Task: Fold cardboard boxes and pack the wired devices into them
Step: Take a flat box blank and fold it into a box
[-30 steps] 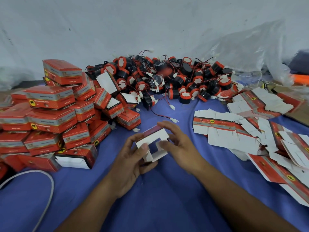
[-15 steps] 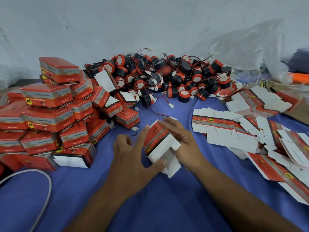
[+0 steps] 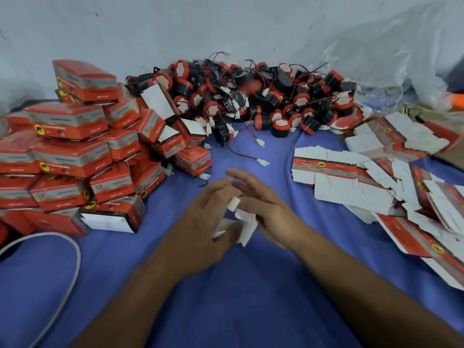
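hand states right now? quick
Left hand: against the cardboard box, grip blurred, cannot tell.
Right hand: open, straight fingers pressing the cardboard box.

Two hands, left hand [image 3: 206, 222] and right hand [image 3: 263, 199], sandwich a blurred white cardboard box [image 3: 244, 222].

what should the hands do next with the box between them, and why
Probably fold the loose white flaps of the box inward to close one end. It sits between the left hand and right hand with flaps sticking out unfolded, and the wired devices lie in a pile beyond.
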